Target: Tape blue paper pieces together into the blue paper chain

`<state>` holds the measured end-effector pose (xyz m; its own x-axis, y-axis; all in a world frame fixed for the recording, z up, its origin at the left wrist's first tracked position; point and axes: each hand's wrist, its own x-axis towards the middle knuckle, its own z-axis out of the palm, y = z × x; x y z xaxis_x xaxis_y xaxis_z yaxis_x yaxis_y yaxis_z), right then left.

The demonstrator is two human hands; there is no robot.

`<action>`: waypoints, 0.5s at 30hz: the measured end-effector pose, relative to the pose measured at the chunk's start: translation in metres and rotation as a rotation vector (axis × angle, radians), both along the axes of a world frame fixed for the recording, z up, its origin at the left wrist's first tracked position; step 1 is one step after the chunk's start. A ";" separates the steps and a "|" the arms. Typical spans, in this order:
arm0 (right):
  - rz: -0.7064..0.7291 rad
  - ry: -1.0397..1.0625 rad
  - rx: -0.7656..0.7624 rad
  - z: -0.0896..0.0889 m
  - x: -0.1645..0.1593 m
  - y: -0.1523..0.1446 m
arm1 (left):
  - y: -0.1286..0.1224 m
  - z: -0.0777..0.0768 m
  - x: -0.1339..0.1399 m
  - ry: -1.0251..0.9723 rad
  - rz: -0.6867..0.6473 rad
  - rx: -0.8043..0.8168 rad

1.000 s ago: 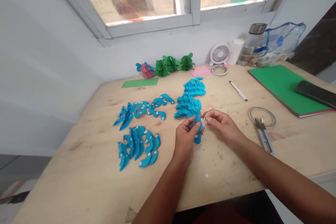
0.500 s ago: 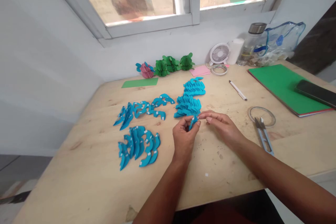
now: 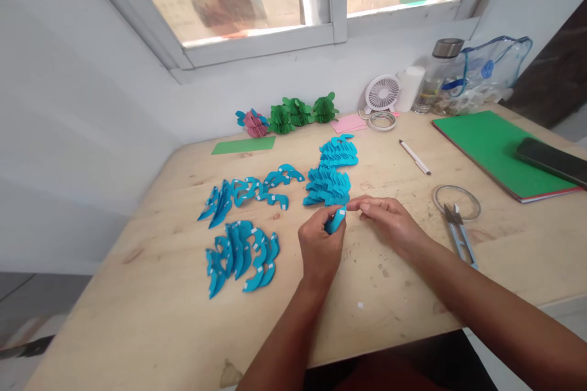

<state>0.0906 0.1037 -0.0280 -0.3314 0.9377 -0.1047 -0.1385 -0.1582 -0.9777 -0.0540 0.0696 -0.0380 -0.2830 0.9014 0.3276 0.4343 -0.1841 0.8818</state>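
Observation:
My left hand [image 3: 321, 243] is closed around a curved blue paper cutout [image 3: 337, 220], which bears a small white tape square near its upper end. My right hand [image 3: 389, 218] is just to the right, thumb and fingers pinched together with the fingertips at the cutout's tip. Whatever sits in that pinch is too small to make out. Just beyond the hands lies a bunch of folded blue paper pieces [image 3: 328, 186], with another blue bunch [image 3: 338, 151] behind it. To the left, blue cutouts with white tape squares lie in a nearer group [image 3: 241, 250] and a farther group [image 3: 245, 190].
Thread snips [image 3: 460, 235] lie by a ring-shaped roll [image 3: 440, 198] on the right. Behind them are a pen [image 3: 415, 157], a green folder [image 3: 486, 146] and a phone [image 3: 553, 160]. Folded green paper shapes [image 3: 298, 112], a small fan [image 3: 383, 93] and a bottle [image 3: 435, 76] line the wall.
The blue cutout has turned in my left hand, so more of its taped face shows. My left hand has shifted slightly left; the right hand stays at the cutout's tip.

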 end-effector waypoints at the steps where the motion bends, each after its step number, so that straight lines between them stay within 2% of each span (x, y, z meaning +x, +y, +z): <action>1: -0.002 0.006 -0.018 0.000 0.000 0.000 | 0.000 -0.001 -0.001 0.056 -0.006 0.036; 6: 0.024 0.075 -0.116 0.002 0.000 0.001 | 0.002 -0.004 -0.004 0.372 0.008 0.229; 10: 0.049 0.088 -0.131 0.002 0.000 0.002 | 0.003 -0.006 -0.005 0.610 0.040 0.342; 15: 0.066 0.094 -0.131 -0.002 0.000 0.002 | 0.003 -0.005 -0.005 0.669 0.052 0.341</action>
